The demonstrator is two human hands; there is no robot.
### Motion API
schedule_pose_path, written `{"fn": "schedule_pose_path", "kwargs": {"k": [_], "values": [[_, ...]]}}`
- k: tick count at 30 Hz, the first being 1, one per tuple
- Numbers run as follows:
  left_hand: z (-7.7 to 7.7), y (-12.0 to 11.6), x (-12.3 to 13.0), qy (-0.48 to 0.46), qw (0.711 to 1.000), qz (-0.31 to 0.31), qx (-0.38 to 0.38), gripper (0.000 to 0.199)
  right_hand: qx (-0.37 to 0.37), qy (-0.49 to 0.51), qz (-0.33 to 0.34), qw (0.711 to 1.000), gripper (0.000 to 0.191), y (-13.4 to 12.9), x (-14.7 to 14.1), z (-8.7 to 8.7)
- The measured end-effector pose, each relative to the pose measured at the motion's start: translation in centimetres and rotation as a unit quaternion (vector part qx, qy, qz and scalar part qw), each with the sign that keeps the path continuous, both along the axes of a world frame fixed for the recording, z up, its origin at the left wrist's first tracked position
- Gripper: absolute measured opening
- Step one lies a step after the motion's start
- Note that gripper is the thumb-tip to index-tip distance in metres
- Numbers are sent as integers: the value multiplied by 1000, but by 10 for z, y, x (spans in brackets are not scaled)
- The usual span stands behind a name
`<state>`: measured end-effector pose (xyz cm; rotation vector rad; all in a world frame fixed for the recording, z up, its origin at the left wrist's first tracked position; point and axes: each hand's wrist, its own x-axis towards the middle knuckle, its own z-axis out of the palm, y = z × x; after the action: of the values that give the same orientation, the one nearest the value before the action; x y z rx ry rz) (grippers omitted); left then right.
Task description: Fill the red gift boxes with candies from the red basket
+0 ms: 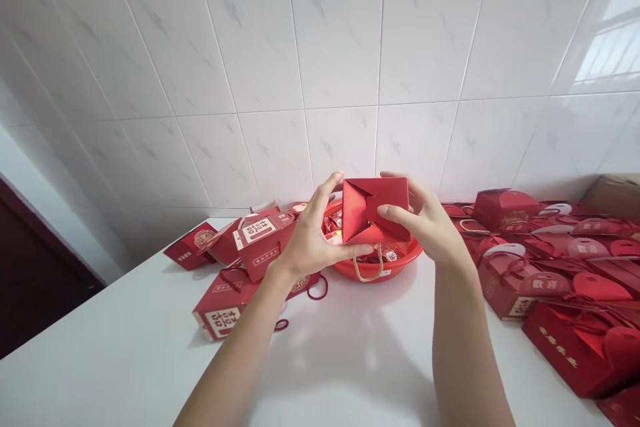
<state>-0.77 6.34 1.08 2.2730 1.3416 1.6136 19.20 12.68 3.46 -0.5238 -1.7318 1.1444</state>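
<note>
Between my two hands a small red gift box is held up, its end with folded, interlocking flaps turned toward me. My left hand grips the box's left side, thumb along the lower edge. My right hand holds the right side, with its thumb on the flaps. A twisted tan cord handle hangs below the box. Just behind it stands a red plastic basin holding small wrapped packets, partly hidden by the box and my hands.
Several red gift boxes with cord handles are piled on the left of the white table. Many more red boxes crowd the right side, near a brown cardboard box. A tiled wall rises behind the table.
</note>
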Motion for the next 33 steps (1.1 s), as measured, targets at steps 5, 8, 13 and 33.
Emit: {"fn": "schedule_pose_path", "kwargs": {"k": [5,8,13,33], "values": [[-5,0,-5,1,1000,16,11,110,20,-25,16,999,59,2,1,-1],[-8,-2,-6,-2,1000,15,26,107,29,-38,26,999,64,0,0,-1],[-13,-3,-5,-10,998,-2,58,104,59,-77,34,995,64,1,1,-3],[-33,-3,-5,-29,997,8,70,108,53,-64,90,992,79,7,0,-6]]}}
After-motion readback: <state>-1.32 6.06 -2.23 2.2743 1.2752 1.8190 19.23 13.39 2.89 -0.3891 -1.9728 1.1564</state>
